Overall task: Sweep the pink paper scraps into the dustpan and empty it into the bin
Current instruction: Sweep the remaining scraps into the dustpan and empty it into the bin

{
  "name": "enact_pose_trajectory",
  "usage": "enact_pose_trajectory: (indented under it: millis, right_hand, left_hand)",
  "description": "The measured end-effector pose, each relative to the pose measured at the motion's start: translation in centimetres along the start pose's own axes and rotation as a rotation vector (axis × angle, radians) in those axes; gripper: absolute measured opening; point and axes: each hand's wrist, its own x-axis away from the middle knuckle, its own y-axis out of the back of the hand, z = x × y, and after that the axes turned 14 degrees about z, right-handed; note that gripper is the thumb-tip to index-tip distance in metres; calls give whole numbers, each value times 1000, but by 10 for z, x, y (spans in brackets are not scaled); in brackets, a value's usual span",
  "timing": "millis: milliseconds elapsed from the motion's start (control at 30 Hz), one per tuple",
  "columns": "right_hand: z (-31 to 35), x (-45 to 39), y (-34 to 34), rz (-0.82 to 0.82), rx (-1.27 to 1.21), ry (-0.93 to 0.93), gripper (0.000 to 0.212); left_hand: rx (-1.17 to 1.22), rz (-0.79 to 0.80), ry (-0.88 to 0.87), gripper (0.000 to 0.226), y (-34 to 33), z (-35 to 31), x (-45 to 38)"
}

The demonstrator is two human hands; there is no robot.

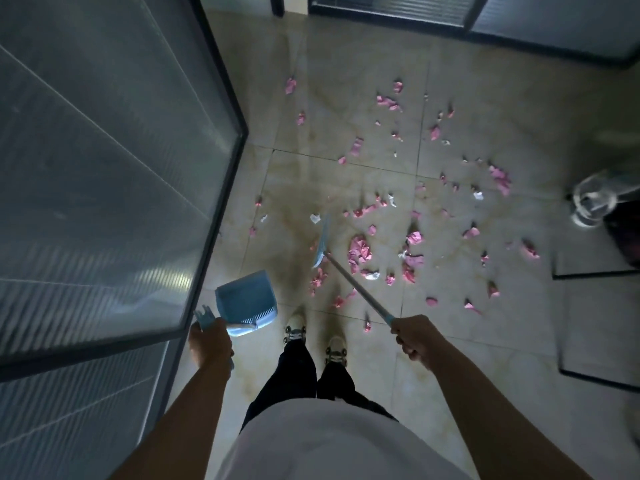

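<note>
- Both hands are busy: my left hand [209, 341] is curled round the dustpan's handle, and my right hand [414, 337] grips the top end of the broom [356, 289] shaft.
- The dustpan [246, 302] hangs just ahead of the left hand, beside the glass partition [104, 168]; I think its open mouth faces away from me, though the dim light makes that hard to confirm.
- From the right hand the broom's long axis runs forward and to the left, down to its head [322, 242] on the tiled floor [346, 375].
- Pink paper scraps [360, 251] lie scattered ahead of my feet, mostly to the right of the broom head, with a few strays to the left near the partition.
- I judge the right hand nearer the bulk of the litter, so the sweep should pull scraps leftward and back, toward the pan.
- A bin with a clear liner [592, 202] seems to stand at the far right, well apart from the pan.
</note>
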Motion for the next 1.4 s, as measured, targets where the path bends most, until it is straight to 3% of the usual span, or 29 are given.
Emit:
enact_pose_trajectory:
  millis: [100, 333, 600, 867, 1167, 1400]
  right_hand:
    - [12, -11, 4, -103, -19, 33, 18]
    - [57, -48, 24, -313, 158, 107, 24]
    - [149, -81, 57, -368, 97, 129, 5]
    - [196, -118, 64, -277, 331, 15, 11]
    - [132, -84, -20, -140, 661, 30, 37]
    - [107, -58, -60, -26, 808, 32, 35]
  left_hand:
    - [-71, 39, -16, 21, -9, -18, -16]
    - [-220, 143, -38, 30, -11, -47, -52]
    - [-393, 331, -143, 9, -18, -61, -73]
    - [-508, 326, -176, 32, -23, -62, -95]
    - [-626, 359, -199, 33, -34, -75, -96]
    - [-628, 337, -158, 31, -34, -76, -98]
